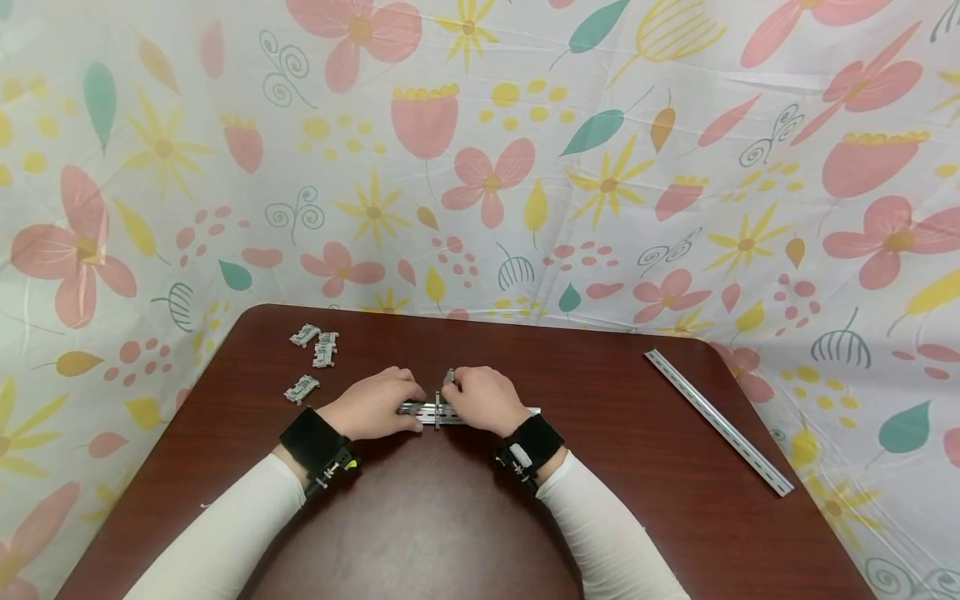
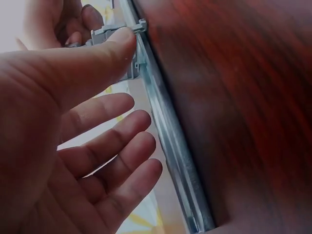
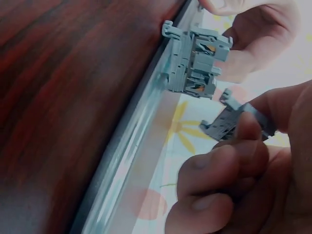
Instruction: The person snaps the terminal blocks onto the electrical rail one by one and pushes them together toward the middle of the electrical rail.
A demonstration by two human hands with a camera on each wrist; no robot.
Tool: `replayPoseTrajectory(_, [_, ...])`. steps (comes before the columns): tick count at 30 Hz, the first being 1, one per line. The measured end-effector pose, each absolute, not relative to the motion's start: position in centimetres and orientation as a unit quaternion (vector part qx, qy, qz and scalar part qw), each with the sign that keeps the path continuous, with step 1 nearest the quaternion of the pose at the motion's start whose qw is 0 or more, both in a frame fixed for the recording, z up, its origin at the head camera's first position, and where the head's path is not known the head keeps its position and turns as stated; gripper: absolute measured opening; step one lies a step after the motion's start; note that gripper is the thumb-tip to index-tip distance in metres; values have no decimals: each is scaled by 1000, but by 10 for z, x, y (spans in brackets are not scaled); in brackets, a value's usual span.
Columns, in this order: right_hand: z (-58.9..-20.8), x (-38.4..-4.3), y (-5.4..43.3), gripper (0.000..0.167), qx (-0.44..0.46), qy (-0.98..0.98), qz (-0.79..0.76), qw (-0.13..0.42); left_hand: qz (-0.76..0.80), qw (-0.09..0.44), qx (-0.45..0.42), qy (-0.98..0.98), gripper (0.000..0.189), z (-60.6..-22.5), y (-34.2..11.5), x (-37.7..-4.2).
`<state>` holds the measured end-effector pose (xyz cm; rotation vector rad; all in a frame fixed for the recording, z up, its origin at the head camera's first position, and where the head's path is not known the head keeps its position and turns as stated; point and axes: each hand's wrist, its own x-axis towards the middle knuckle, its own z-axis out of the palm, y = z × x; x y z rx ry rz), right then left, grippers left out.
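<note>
A slotted metal DIN rail [image 1: 426, 415] lies crosswise on the table, with one grey terminal block [image 3: 192, 63] standing upright on it. My left hand [image 1: 377, 405] is at the rail's left part. In the left wrist view its thumb [image 2: 124, 39] overlaps the mounted block, while the other fingers are loosely extended beside the rail. Between thumb and fingers, my right hand [image 1: 487, 400] pinches a second grey terminal block [image 3: 226, 122], tilted and apart from the mounted one. The fingers partly hide this held block.
Several loose terminal blocks [image 1: 325, 350] lie at the table's back left, one of them [image 1: 302, 389] closer to my left hand. Another slotted rail [image 1: 716, 421] lies slanted on the right. Behind the brown table [image 1: 600, 500] hangs a flowered curtain [image 1: 480, 233].
</note>
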<state>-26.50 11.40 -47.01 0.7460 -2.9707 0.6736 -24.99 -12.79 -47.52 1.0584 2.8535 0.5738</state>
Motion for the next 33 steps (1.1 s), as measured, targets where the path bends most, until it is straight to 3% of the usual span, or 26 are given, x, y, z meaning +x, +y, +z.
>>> replayPoseTrajectory(17, [-479, -257, 101, 46, 194, -970, 148, -19, 163, -11, 367, 916, 23, -485, -127, -251])
replayPoseTrajectory(33, [-476, -254, 99, 48, 182, -975, 124, -35, 169, -12, 364, 916, 21, -487, -126, -252])
